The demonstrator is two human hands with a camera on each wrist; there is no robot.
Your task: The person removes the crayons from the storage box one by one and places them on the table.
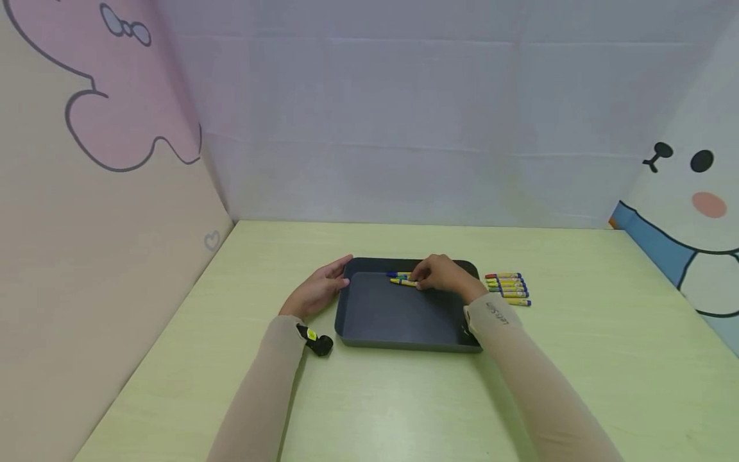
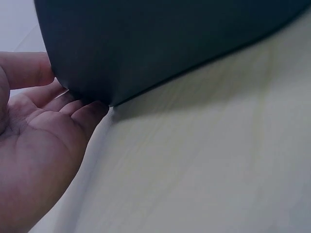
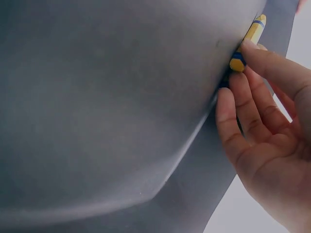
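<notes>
Inside the dark tray [image 1: 398, 321], yellow-wrapped crayons [image 1: 402, 278] lie against its far wall.

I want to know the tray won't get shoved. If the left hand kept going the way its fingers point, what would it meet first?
The left hand already touches the dark grey plastic tray at its outer left wall; nothing lies between.

table [image 1: 404, 410]: pale green wood-grain top, running back to the walls
spare crayons [image 1: 507, 288]: neat row lying flat toward the right edge, mostly yellow wrappers with different coloured ends
back wall [image 1: 404, 115]: plain whitish sheet, a few creases
left wall [image 1: 104, 96]: beige with a pink cartoon shape outlined in grey
right wall [image 1: 693, 212]: white cartoon face, black eyes, pink cheek, blue band
</notes>
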